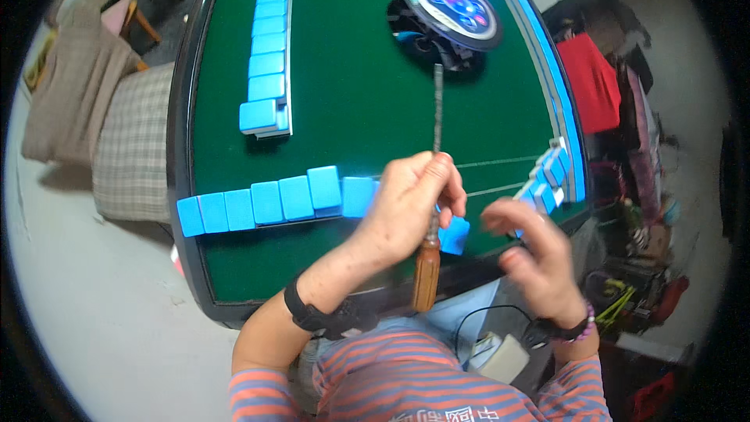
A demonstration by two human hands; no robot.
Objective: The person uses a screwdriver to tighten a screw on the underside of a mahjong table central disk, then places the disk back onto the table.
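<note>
The shirt (391,367), striped in coral-orange and blue-grey, bears white lettering (445,416) across the chest. A black strap (297,302) rings the left wrist; a black band (564,334) and purple beaded bracelet (588,320) circle the right.

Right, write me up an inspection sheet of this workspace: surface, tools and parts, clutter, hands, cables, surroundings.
Surface: green tabletop, dark rim
Tools and parts: screwdriver, brown handle toward the person; round console, lit, tilted, dark gap beneath
Clutter: blue tiles along the table's edges, some askew at the near right corner
Hands: left hand grips the screwdriver's shaft; right hand open, nothing seen in it
Cables: black cable near the person's lap
Surroundings: plaid-covered seat left, red cloth right
</note>
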